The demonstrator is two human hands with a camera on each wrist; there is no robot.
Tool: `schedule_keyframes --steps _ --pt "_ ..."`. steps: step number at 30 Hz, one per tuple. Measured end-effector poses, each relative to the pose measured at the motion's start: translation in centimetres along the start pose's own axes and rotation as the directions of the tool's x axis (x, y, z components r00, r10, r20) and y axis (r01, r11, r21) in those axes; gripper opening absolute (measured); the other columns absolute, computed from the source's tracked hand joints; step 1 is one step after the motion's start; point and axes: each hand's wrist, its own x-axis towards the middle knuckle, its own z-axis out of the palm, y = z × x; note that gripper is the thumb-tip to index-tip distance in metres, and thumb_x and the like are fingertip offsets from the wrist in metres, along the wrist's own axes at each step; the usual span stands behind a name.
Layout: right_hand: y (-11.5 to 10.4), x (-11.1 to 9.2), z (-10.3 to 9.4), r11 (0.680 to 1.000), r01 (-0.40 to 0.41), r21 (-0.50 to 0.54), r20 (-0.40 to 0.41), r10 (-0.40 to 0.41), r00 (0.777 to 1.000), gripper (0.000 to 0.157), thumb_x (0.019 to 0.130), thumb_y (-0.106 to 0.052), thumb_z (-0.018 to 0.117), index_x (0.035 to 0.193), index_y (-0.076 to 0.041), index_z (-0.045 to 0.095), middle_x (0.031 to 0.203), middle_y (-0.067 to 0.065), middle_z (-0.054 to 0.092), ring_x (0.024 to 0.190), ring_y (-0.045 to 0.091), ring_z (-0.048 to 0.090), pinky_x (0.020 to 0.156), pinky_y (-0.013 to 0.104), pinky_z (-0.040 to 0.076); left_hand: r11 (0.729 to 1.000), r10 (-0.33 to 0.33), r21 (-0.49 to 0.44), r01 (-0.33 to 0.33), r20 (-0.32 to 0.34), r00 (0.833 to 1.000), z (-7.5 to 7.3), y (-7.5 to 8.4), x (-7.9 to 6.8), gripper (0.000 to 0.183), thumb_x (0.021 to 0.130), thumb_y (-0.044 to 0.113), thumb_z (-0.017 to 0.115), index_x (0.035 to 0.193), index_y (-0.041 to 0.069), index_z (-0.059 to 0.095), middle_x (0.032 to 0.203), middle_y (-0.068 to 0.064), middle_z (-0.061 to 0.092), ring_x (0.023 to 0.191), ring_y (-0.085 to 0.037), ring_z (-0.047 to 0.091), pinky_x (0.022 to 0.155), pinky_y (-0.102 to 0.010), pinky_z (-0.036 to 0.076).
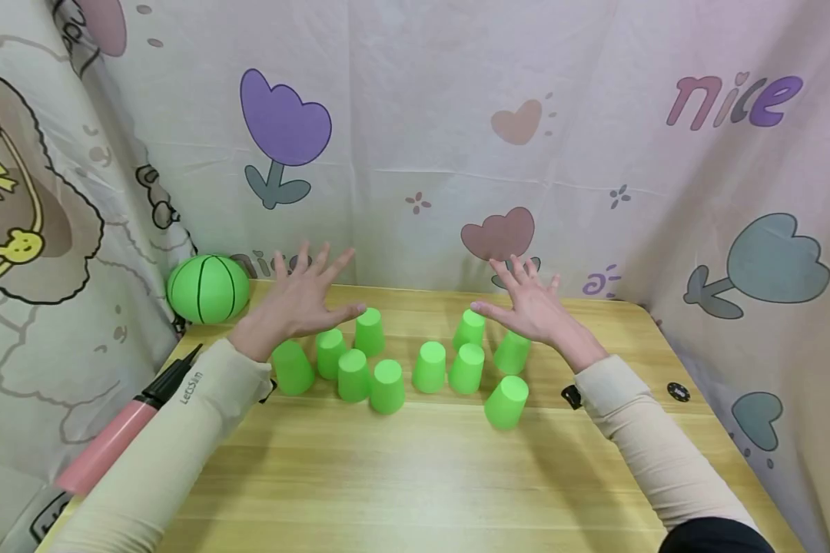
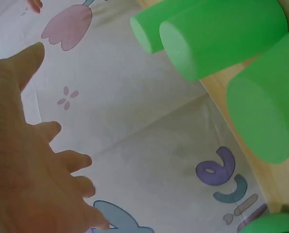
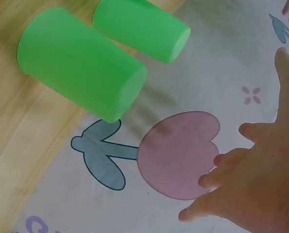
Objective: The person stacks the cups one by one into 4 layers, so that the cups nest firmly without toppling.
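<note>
Slanting in at nine o'clock by the edge of the wooden table [image 1: 401,491], nearest of all, a pink cylinder [image 1: 114,449] ran its long axis from half past seven to half past one, black tip leading. Next, at two o'clock, stood the front green cup [image 1: 506,403], long axis upright, narrow flat end skyward, wide end down on the wood! Out near half past two, a black disc [image 1: 678,392] lay flat. Then came the pack: seven more green cups [image 1: 387,388] in a loose band from ten round to half past one, all bottoms-up, axes vertical. The far pair of cups [image 1: 370,332], at eleven and one, stood the same way. And there, at eleven, hung the left hand [image 1: 296,303], spread wide, fingers fanned towards twelve, thumb out to three, holding nothing! At one, the right hand [image 1: 534,307] matched it, fingers splayed towards eleven, thumb towards ten, grasping nothing either. Both wrist views showed clear air between hand and cups. Further back, a green ball [image 1: 207,289] sat at ten, and behind everything hung a printed curtain [image 1: 415,92].
</note>
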Motion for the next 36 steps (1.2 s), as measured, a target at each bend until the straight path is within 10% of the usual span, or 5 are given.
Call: schedule_keyframes --steps 5,13,22,36 --pt "0.0 -0.1 0.3 0.997 0.033 0.066 -0.002 -0.033 0.999 0.099 0.097 -0.072 0.057 0.17 -0.019 0.017 0.176 0.024 0.007 0.163 0.049 0.002 0.121 0.083 0.0 0.985 0.02 -0.174 -0.015 0.031 0.999 0.6 -0.2 0.3 0.098 0.098 0.07 0.055 0.171 0.026 0.007 0.174 -0.026 0.015 0.16 -0.053 0.013 0.121 -0.082 -0.004" --pt "0.2 0.2 1.2 0.979 0.049 0.197 0.029 -0.056 0.998 0.094 0.098 -0.064 0.063 0.167 -0.008 0.028 0.174 0.022 0.021 0.163 0.044 0.014 0.13 0.066 0.019 0.936 -0.003 -0.353 0.01 0.021 1.0 2.3 -0.5 0.9 0.094 0.097 0.062 0.065 0.169 0.018 0.024 0.154 -0.03 0.053 0.129 -0.048 0.064 0.113 -0.067 0.047" --pt "1.0 1.1 2.5 0.957 0.041 0.289 0.015 -0.047 0.999 0.075 0.094 -0.05 0.076 0.152 -0.008 0.055 0.156 0.018 0.055 0.146 0.041 0.05 0.119 0.06 0.044 0.889 0.012 -0.457 0.02 0.068 0.998 4.2 -0.5 1.9 0.088 0.096 0.053 0.071 0.166 0.015 0.032 0.147 -0.028 0.06 0.131 -0.045 0.063 0.109 -0.064 0.052" --pt "1.1 1.8 4.0 0.947 0.065 0.316 0.077 -0.094 0.993 0.072 0.09 -0.031 0.084 0.149 -0.001 0.056 0.146 0.024 0.063 0.136 0.043 0.059 0.114 0.059 0.049 0.917 0.064 -0.398 0.015 0.184 0.981 5.1 0.6 3.1 0.08 0.095 0.027 0.079 0.16 0.004 0.04 0.146 -0.03 0.06 0.13 -0.044 0.063 0.109 -0.057 0.054"
